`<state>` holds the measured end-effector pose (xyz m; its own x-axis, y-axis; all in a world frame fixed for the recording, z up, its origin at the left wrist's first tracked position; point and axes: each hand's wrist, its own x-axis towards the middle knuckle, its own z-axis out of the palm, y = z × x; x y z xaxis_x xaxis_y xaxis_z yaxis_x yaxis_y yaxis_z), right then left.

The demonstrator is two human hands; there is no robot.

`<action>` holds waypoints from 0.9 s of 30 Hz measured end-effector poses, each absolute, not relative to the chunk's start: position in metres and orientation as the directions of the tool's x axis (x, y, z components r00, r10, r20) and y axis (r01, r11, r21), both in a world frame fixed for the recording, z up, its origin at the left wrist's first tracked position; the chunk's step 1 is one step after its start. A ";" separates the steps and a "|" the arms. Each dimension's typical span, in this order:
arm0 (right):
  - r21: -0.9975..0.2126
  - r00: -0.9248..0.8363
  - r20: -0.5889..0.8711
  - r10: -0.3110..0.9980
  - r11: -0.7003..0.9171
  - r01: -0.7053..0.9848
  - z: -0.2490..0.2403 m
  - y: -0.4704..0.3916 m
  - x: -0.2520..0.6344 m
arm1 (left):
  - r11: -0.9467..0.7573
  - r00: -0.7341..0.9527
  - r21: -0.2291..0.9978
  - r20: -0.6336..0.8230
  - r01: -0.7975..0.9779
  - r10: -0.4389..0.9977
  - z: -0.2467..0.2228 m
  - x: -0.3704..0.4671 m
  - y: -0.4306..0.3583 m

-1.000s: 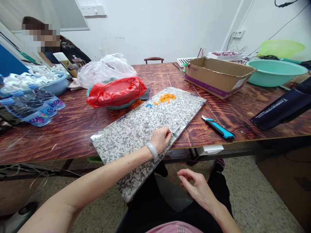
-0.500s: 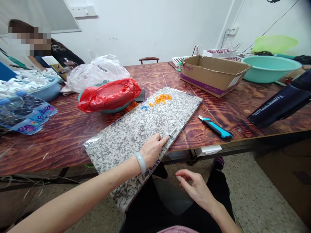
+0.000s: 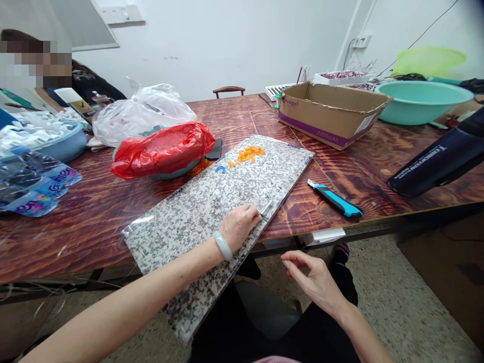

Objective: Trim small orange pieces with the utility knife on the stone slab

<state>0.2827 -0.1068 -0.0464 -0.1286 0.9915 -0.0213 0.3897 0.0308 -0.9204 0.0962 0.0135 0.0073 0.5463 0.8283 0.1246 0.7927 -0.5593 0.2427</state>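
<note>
A speckled grey board [image 3: 196, 217] lies slantwise over the table edge. My left hand [image 3: 241, 225], with a pale bangle at the wrist, rests on its near right part, fingers curled around the lower end of a thin metal rod [image 3: 266, 207]. Below the table edge, to the right of the board, my right hand [image 3: 308, 275] hangs in the air, thumb and fingertips close together; whatever is between them is too small to tell. Orange pieces [image 3: 249, 154] and a few blue pieces [image 3: 220, 169] lie on the far part of the board.
A blue-black cutter [image 3: 336, 200] lies right of the board, with a dark bottle [image 3: 434, 159] beyond. Behind are a cardboard box [image 3: 328, 113] and a turquoise basin [image 3: 423, 103]. A red-covered bowl [image 3: 166, 151] and water bottles [image 3: 41, 181] are left. A person [image 3: 91, 80] is at back left.
My left fingers have curled in around the rod's end, where the index finger was stretched along it. My right hand has shifted slightly right and up. The view has shifted a little.
</note>
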 end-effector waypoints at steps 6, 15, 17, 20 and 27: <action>-0.848 -0.006 0.186 0.982 0.164 0.504 -0.016 -0.061 0.311 | -0.623 0.618 0.175 0.089 0.763 0.781 0.013 0.089 0.001; -0.171 0.036 0.234 0.972 0.004 0.985 -0.004 0.015 0.386 | -0.549 0.532 0.345 0.152 0.761 0.833 0.005 0.093 0.006; -0.078 0.019 0.170 0.985 -0.006 0.997 -0.009 0.021 0.397 | -0.526 0.505 0.369 0.160 0.766 0.848 0.004 0.097 0.008; -0.016 0.016 0.128 0.992 -0.014 1.000 -0.012 0.025 0.406 | -0.513 0.490 0.390 0.165 0.765 0.856 0.004 0.099 0.007; -0.003 0.006 0.003 1.000 -0.006 1.000 -0.014 0.038 0.410 | -0.511 0.484 0.414 0.176 0.754 0.857 0.006 0.096 0.005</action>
